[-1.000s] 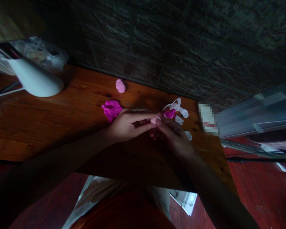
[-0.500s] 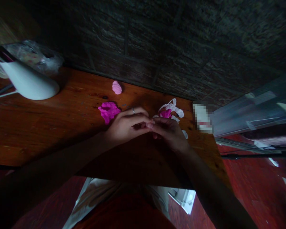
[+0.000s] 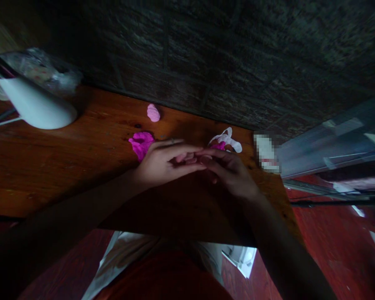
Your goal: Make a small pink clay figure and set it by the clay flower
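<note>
My left hand [image 3: 161, 164] and my right hand [image 3: 233, 173] meet fingertip to fingertip above the wooden table [image 3: 90, 146]. Both have their fingers bent and pinched together; whatever lies between them is too dark and covered to make out. A crumpled magenta piece [image 3: 140, 143], soft like modelling clay, lies just behind my left hand, which partly covers it. Farther back rests a pale pink lump [image 3: 153, 113]. Beyond my right hand are thin white strips [image 3: 235, 144] in a loose loop, with a smaller magenta piece [image 3: 219, 146] among them, partly hidden by my fingers.
A white tapered vessel [image 3: 43, 108] stands at the left, with a crumpled clear plastic bag [image 3: 46, 73] behind it. The dark stone-patterned wall [image 3: 181, 58] borders the table's back. A blurred-out pale object [image 3: 266, 152] lies near the right end.
My fingers have shifted in the pinch: the left thumb and fingers are spread farther apart, and the right hand has moved slightly right. The pieces on the table stay put.
</note>
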`<state>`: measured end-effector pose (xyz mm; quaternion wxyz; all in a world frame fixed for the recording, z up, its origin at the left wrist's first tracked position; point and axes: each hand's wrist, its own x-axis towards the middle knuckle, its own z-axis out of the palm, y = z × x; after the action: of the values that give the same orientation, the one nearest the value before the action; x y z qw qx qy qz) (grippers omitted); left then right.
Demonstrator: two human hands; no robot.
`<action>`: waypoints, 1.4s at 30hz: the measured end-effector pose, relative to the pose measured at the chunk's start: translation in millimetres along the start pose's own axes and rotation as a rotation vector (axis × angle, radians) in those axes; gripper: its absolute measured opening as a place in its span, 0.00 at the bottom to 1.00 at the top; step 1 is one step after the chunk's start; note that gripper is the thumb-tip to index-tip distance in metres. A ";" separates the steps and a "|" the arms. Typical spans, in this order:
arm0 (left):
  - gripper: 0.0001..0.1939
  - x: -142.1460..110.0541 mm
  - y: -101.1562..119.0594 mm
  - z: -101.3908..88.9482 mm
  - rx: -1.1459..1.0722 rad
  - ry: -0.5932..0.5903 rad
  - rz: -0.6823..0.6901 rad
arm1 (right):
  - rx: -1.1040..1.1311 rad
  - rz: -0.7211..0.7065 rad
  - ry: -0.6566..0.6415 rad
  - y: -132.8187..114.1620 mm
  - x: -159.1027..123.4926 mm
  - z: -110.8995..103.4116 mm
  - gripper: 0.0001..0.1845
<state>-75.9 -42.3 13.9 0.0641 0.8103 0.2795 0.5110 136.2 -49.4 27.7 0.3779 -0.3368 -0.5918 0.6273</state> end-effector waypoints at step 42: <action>0.11 -0.1 -3.5 1.9 -0.141 -0.111 -0.155 | 0.363 0.152 0.054 7.1 1.2 8.2 0.16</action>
<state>-75.6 -39.0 11.6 0.1754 0.8068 0.3007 0.4773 127.9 -52.4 21.3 0.3998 -0.3235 -0.4314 0.7413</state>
